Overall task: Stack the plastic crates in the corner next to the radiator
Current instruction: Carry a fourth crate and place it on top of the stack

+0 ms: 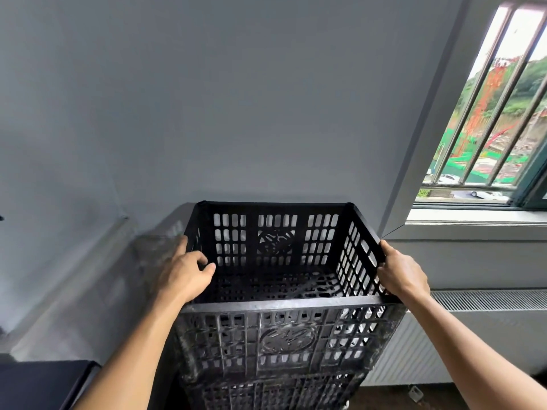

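Note:
A black slatted plastic crate [284,306] sits upright on top of another black crate [266,392], close to the grey wall. My left hand [186,273] grips the top crate's left rim, fingers curled inside. My right hand [402,273] holds the right rim, thumb on the edge. The top crate is empty. A white radiator [461,329] stands just to the right of the stack. Only the upper part of the lower crate shows.
A window [491,113] with metal bars and a sill lies at upper right above the radiator. A dark surface [41,383] fills the bottom left corner. A small white object [416,393] lies on the floor by the radiator's foot.

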A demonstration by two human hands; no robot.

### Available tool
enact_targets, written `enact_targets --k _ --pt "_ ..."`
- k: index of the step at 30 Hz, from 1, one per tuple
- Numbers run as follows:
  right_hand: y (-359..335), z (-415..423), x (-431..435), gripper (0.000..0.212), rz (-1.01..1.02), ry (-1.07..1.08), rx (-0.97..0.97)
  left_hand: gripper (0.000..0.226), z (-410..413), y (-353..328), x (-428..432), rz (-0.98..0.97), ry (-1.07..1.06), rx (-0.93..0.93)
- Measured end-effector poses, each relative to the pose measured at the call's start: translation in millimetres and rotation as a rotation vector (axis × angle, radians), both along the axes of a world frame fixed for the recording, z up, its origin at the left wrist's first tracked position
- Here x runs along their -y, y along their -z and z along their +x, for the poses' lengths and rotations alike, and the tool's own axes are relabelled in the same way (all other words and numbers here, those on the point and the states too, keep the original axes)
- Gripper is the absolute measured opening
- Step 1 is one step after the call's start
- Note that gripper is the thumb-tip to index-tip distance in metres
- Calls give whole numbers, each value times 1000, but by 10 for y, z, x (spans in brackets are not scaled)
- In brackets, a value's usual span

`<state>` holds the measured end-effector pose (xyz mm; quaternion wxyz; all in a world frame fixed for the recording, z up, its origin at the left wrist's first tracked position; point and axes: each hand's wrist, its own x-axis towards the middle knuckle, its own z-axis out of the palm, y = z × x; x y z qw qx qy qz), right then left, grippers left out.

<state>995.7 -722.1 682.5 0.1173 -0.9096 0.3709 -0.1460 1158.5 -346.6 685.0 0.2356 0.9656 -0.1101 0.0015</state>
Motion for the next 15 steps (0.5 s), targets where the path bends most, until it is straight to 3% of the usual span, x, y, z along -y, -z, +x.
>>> enact_targets --k 3,7,12,15 --pt "-12 -18 -37 53 -26 2 -3 21 -17 -23 0 22 -3 1" --pt "-22 -69 -94 29 -71 34 101 21 -45 -30 15 53 3 -5" --pt "-39 -106 -154 27 -142 66 203 23 -38 6 20 41 -9 72" --pt "-51 -138 -186 26 -198 52 227 23 -94 2 16 12 -45 230"
